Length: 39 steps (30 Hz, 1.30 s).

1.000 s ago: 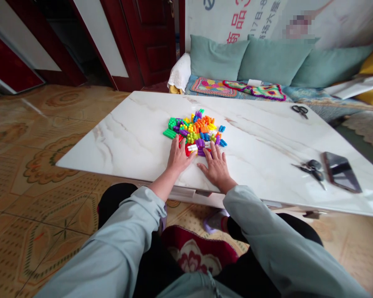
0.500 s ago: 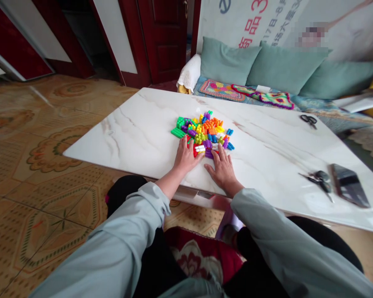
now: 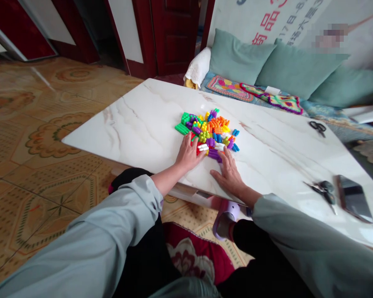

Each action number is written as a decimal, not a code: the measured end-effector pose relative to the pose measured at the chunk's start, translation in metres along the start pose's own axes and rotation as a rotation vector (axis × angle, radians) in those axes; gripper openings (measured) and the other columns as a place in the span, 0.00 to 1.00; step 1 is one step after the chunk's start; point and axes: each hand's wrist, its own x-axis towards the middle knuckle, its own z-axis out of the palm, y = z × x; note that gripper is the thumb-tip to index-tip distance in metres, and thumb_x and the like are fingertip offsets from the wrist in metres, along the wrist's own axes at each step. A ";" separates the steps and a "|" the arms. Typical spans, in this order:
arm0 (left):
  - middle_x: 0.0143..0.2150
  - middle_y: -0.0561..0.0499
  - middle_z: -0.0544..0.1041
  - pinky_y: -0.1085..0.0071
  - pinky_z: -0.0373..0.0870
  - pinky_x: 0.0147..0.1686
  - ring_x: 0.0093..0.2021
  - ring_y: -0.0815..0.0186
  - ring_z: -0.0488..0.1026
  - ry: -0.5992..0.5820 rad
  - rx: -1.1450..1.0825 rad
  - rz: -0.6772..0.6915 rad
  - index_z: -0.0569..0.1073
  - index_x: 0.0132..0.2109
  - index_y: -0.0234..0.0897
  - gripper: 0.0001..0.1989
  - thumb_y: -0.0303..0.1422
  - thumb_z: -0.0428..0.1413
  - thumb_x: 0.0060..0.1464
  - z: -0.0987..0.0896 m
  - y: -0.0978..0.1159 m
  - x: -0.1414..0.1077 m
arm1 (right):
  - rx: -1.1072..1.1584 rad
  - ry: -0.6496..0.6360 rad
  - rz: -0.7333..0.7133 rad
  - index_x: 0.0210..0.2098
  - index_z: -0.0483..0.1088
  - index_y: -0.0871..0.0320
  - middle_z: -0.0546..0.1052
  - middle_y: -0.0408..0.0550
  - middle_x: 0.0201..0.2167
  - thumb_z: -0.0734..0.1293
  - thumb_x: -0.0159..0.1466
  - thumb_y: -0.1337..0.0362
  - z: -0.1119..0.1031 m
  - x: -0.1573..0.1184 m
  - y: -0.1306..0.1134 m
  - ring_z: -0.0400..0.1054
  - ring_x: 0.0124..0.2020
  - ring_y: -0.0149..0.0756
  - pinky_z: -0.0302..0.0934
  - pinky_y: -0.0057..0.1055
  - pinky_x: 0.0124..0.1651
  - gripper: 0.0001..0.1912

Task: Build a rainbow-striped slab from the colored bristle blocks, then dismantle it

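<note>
A heap of small plastic pieces point(image 3: 209, 132) in green, purple, yellow, orange, blue, red and white lies on the white marbled table point(image 3: 136, 124). They look like short rods with rounded ends, some joined side by side; their exact kind is too small to make out. My left hand point(image 3: 188, 154) rests at the heap's near left edge, fingers stretched over red pieces beside a white pair point(image 3: 202, 147). My right hand point(image 3: 229, 173) lies at the near right edge, fingers spread, its fingertips by purple pieces point(image 3: 214, 155) and a white one. Neither hand grips anything visible.
Black scissors point(image 3: 317, 127) lie near the table's far right edge. Keys point(image 3: 326, 191) and a dark phone point(image 3: 354, 198) lie at the right. Behind the table stands a sofa with green cushions point(image 3: 239, 56). A purple slipper point(image 3: 225, 217) shows below the table's front edge.
The camera view has shifted slightly. My right hand has drawn a little to the right, widening the space between the hands and uncovering more purple and white pieces. My left hand stays by the heap.
</note>
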 end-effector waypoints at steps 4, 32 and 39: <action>0.68 0.32 0.49 0.51 0.48 0.65 0.68 0.46 0.47 -0.004 -0.033 -0.027 0.60 0.61 0.28 0.30 0.44 0.52 0.58 0.001 -0.002 0.000 | 0.121 0.024 0.004 0.66 0.49 0.57 0.48 0.59 0.69 0.61 0.64 0.49 -0.024 -0.012 0.005 0.42 0.69 0.46 0.48 0.50 0.65 0.35; 0.57 0.43 0.64 0.53 0.57 0.54 0.59 0.46 0.57 -0.229 0.126 0.020 0.65 0.59 0.47 0.37 0.52 0.61 0.43 -0.016 0.024 0.016 | -0.307 -0.298 0.270 0.62 0.55 0.54 0.66 0.56 0.50 0.69 0.55 0.47 -0.039 0.061 0.008 0.70 0.40 0.47 0.65 0.38 0.37 0.40; 0.56 0.45 0.66 0.53 0.57 0.52 0.59 0.47 0.56 -0.259 0.123 0.060 0.64 0.61 0.48 0.37 0.51 0.61 0.44 -0.018 0.024 0.020 | -0.350 -0.251 0.282 0.58 0.59 0.53 0.66 0.55 0.48 0.65 0.59 0.50 -0.034 0.056 0.001 0.68 0.35 0.40 0.61 0.32 0.34 0.31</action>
